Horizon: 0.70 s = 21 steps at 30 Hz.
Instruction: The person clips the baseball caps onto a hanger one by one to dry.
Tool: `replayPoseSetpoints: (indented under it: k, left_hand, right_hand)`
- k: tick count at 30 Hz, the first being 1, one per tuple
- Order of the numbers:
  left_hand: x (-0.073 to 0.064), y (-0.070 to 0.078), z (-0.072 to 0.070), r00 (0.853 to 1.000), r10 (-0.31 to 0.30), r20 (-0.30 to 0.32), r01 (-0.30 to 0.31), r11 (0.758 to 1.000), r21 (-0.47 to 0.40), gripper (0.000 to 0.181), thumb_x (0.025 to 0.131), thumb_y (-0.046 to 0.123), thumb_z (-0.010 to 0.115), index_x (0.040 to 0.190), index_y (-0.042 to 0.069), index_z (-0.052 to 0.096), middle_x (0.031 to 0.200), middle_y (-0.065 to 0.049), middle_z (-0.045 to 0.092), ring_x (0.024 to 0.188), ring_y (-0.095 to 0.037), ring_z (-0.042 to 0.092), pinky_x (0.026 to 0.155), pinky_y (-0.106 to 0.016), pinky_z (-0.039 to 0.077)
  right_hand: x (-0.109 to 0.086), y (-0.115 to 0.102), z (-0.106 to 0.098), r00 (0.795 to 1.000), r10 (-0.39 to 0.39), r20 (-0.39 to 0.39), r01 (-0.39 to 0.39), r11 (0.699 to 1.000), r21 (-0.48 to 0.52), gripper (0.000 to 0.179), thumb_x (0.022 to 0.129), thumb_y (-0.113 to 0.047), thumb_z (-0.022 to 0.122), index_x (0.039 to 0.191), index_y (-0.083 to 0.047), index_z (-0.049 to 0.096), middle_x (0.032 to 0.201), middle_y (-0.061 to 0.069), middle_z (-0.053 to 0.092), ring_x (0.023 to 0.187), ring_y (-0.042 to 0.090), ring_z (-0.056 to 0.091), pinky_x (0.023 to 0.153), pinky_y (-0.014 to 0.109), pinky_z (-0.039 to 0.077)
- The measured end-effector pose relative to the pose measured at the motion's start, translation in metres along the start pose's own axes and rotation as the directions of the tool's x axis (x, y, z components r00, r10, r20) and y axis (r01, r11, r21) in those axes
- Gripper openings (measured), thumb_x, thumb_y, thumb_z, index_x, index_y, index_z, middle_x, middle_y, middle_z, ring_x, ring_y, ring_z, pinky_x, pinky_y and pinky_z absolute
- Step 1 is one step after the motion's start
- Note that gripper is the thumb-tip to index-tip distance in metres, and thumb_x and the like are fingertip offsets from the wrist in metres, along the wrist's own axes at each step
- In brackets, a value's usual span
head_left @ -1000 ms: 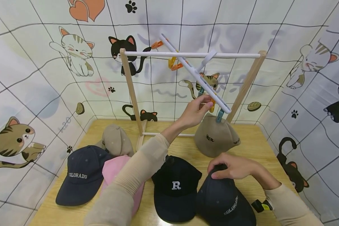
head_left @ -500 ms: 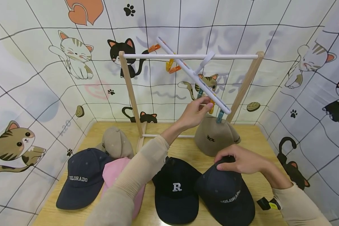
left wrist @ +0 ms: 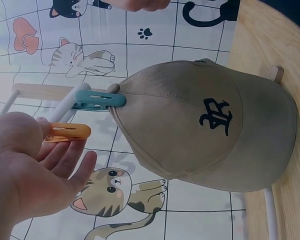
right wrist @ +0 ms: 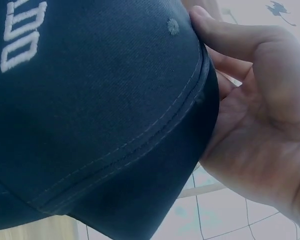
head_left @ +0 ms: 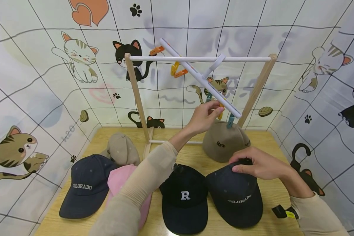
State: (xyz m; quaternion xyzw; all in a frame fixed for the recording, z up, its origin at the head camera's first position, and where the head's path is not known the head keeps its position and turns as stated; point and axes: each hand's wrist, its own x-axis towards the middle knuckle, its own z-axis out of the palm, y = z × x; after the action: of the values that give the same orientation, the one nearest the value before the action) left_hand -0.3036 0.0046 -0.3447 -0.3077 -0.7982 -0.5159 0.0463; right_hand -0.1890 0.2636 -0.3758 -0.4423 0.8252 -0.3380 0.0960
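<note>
My left hand (head_left: 205, 116) pinches an orange clothespin (left wrist: 70, 131) that hangs from the low end of a tilted white clip hanger (head_left: 200, 78). Beside it, a teal clothespin (left wrist: 97, 100) clamps the edge of a khaki cap (left wrist: 190, 120), which hangs from the hanger with its brim down. My right hand (head_left: 259, 164) grips the back of a navy Colorado cap (head_left: 236, 196), thumb outside and fingers behind the cloth. In the right wrist view the navy cap (right wrist: 105, 100) fills much of the picture.
A black cap with an R (head_left: 184, 200) lies beside the navy one. At left are another navy cap (head_left: 85, 185), a pink cap (head_left: 121, 175) and a beige cap (head_left: 122, 149). The hanger hooks onto the white rod (head_left: 153, 59) of a wooden stand (head_left: 137, 95).
My right hand has moved right and slightly up, and the navy cap has turned so its brim faces more toward me. The hanger's upper end has swung slightly left; my left hand stays put.
</note>
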Motion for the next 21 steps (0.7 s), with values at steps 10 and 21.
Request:
replayPoseSetpoints:
  k: [10,21]
  left_hand:
    - [0.0003,0.0030,0.0000,1.000,0.002,-0.003,-0.002,1.000,0.030,0.037,0.119,0.023,0.060,0.148,0.003,0.069,0.139,-0.017,0.079,0.127,-0.031,0.080,0.109,-0.030,0.063]
    - [0.0011,0.0021,-0.0009,0.999,0.039,-0.006,-0.039,0.998,0.048,0.036,0.119,0.025,0.061,0.147,0.005,0.072,0.137,-0.015,0.080,0.126,-0.028,0.080,0.108,-0.026,0.063]
  right_hand:
    - [-0.0026,-0.0019,-0.0016,0.988,-0.028,-0.153,0.025,0.999,-0.021,0.032,0.104,0.003,0.075,0.124,-0.022,0.082,0.108,-0.009,0.080,0.093,0.005,0.071,0.079,0.027,0.059]
    - [0.0002,-0.0064,-0.0039,0.934,0.062,-0.353,-0.086,0.995,-0.053,0.028,0.102,0.003,0.078,0.122,-0.015,0.084,0.115,0.000,0.083,0.101,-0.002,0.072,0.082,0.022,0.061]
